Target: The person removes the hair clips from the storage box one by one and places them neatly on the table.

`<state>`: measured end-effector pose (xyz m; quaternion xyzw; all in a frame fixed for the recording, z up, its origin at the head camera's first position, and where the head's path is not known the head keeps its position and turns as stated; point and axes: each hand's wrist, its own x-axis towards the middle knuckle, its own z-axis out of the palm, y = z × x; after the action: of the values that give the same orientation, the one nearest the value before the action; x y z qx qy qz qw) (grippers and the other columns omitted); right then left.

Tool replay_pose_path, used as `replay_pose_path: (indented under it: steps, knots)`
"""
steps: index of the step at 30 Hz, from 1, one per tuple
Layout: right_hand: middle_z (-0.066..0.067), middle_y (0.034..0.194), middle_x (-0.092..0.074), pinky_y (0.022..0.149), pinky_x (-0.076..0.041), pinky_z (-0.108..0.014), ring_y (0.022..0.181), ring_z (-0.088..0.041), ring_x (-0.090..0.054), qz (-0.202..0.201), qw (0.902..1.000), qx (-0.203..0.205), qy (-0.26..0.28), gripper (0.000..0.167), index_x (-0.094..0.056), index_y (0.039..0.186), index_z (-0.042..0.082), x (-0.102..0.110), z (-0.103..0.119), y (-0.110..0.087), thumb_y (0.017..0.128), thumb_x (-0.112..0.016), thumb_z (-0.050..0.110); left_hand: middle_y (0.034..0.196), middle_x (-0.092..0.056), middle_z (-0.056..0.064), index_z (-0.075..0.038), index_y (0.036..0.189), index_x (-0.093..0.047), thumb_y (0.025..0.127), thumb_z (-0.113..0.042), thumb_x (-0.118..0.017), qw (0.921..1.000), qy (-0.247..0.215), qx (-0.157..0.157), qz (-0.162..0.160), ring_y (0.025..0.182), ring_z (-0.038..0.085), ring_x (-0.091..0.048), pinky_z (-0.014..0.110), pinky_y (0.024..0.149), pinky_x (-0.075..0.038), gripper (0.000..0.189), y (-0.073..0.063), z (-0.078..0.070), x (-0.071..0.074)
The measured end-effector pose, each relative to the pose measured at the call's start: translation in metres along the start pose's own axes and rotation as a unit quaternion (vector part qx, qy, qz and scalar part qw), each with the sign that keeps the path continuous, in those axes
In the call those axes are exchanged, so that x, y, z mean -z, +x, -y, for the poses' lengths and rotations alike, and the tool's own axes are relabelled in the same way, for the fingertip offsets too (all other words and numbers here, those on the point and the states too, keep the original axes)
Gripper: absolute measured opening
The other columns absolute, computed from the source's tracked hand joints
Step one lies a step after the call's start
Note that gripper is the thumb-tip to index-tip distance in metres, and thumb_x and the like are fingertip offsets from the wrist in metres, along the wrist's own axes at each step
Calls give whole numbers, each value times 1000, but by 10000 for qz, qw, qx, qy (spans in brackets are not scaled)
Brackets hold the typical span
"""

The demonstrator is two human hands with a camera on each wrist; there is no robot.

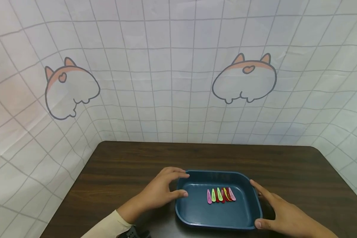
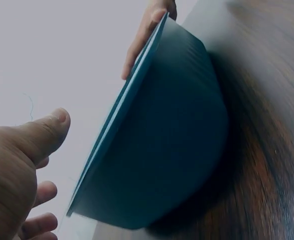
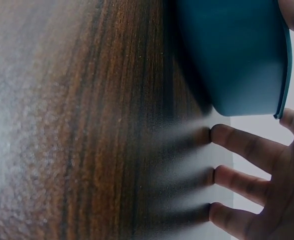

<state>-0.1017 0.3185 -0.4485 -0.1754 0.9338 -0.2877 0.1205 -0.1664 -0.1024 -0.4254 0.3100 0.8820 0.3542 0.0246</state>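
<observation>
A dark blue rectangular tray [image 1: 196, 215] with raised sides stands on the table. Inside lies a row of several snap hair clips [image 1: 219, 194], pink, yellow-green and red, side by side. My left hand [image 1: 159, 191] hovers by the tray's left rim, thumb and fingers spread; the left wrist view shows this hand [image 2: 11, 175] apart from the tray wall. At the opposite side, my right hand [image 1: 285, 211] touches the rim with forefinger and thumb. In the right wrist view its other fingers [image 3: 247, 147] reach down straight to the tabletop beside the tray.
The dark wooden table [image 1: 122, 165] has rounded far corners. Behind and around it hangs a white gridded cloth [image 1: 166, 82] with cartoon animal prints [image 1: 244, 81]. A dark object [image 1: 132, 233] sits at the left wrist, below a cream sleeve [image 1: 110, 224].
</observation>
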Motion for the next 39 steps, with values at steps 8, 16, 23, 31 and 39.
replay_pose_path:
  steps: [8, 16, 23, 31, 39]
  knots:
    - [-34, 148, -44, 72, -51, -70, 124, -55, -52, 49, 10000, -74, -33, 111, -5, 165, 36, 1, 3, 0, 85, -80, 52, 142, -55, -4, -23, 138, -66, 89, -44, -79, 9997, 61, -30, 233, 135, 19, -46, 50, 108, -43, 55, 6, -10, -5]
    - [-34, 148, -43, 72, -51, -69, 123, -54, -53, -4, 10000, -14, -39, 111, -6, 165, 34, 0, 1, 0, 85, -81, 50, 140, -57, -7, -23, 139, -65, 90, -45, -78, 9991, 123, -175, 363, 134, 16, -47, 47, 108, -44, 55, 11, -17, -10]
    - [-33, 149, -43, 72, -51, -68, 123, -52, -53, -40, 9999, 126, 1, 109, -6, 165, 34, 0, 0, 0, 87, -81, 45, 142, -56, -9, -29, 143, -61, 89, -54, -74, 9973, 301, -31, 675, 134, 16, -47, 47, 107, -45, 60, 18, -20, -19]
    - [-33, 149, -43, 70, -52, -68, 121, -53, -54, -39, 9999, 162, -10, 105, -5, 165, 34, -1, 0, 0, 90, -78, 42, 145, -55, -5, -30, 147, -57, 90, -55, -74, 9930, 601, 78, 1009, 136, 20, -48, 49, 105, -47, 64, 27, -29, -30]
    - [-33, 148, -43, 69, -52, -67, 120, -53, -55, 11, 10000, 73, 4, 104, -5, 165, 36, -1, -1, 1, 90, -77, 42, 144, -56, -6, -29, 147, -57, 90, -58, -73, 9917, 1001, -74, 804, 135, 18, -49, 47, 105, -46, 65, 32, -36, -40]
